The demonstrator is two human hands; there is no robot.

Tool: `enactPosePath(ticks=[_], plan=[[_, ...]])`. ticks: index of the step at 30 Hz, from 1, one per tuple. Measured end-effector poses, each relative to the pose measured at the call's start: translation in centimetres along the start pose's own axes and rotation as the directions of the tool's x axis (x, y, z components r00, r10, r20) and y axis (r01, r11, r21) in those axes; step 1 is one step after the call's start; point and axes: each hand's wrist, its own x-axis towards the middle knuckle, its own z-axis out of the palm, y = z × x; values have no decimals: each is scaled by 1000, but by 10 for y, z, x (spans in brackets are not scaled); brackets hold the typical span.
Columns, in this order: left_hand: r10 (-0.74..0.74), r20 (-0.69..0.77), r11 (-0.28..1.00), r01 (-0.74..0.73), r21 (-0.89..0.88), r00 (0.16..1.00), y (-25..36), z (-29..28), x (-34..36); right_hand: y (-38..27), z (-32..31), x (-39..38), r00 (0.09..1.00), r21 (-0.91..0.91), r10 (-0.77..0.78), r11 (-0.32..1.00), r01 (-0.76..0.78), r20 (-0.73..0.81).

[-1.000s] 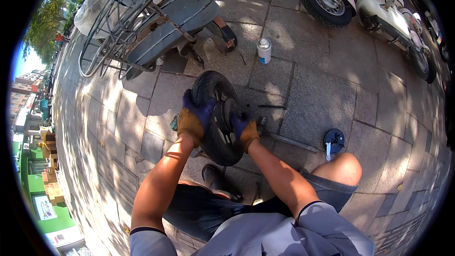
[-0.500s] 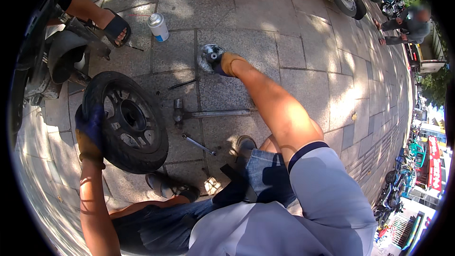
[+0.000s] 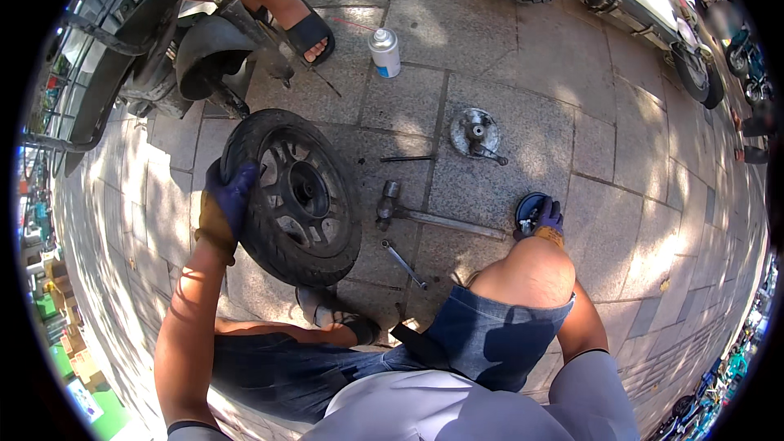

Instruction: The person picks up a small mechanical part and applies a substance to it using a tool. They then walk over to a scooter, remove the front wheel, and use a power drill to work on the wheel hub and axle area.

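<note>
A wheel with a black tyre [image 3: 343,233] leans upright before me, and my gloved left hand [image 3: 224,208] is closed on its left side. My gloved right hand [image 3: 550,222] grips the rim of a small round black dish [image 3: 525,206] with light bits inside, beside my right knee; the knee hides part of the wrist. A round metal brake plate [image 3: 474,132] with a small lever lies on the paving. Between wheel and dish are a hammer [image 3: 449,222], a small spanner [image 3: 404,265] and a thin dark rod [image 3: 406,158].
A white spray can [image 3: 385,55] with a red straw stands at the back, near another person's sandalled foot [image 3: 312,37]. Part of a motorbike [image 3: 216,53] is at far left. Parked scooters [image 3: 629,0] line the far right. My own sandalled foot [image 3: 331,310] is below the wheel.
My right hand has left the brake plate, which now lies on the paving, and has come back to the black dish. My left hand stays on the wheel. The view has turned.
</note>
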Motion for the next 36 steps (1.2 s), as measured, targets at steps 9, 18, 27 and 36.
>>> enactPosePath(ticks=[9, 18, 27, 36], plan=[[-98, 3, 994, 98, -49, 995, 13, -7, -8, -18, -59, 28, 883, 629, 49, 683, -371, 467], [-75, 197, 944, 134, -303, 977, -7, -17, 18, -249, -192, -54, 553, 824, -730, 551, 132, 400], [11, 203, 960, 47, -277, 979, -31, -6, 85, -424, -90, -119, 611, 835, -722, 521, 174, 324], [14, 428, 811, 240, -533, 903, -29, -15, 111, -442, -93, -160, 611, 600, -776, 565, 567, 153]])
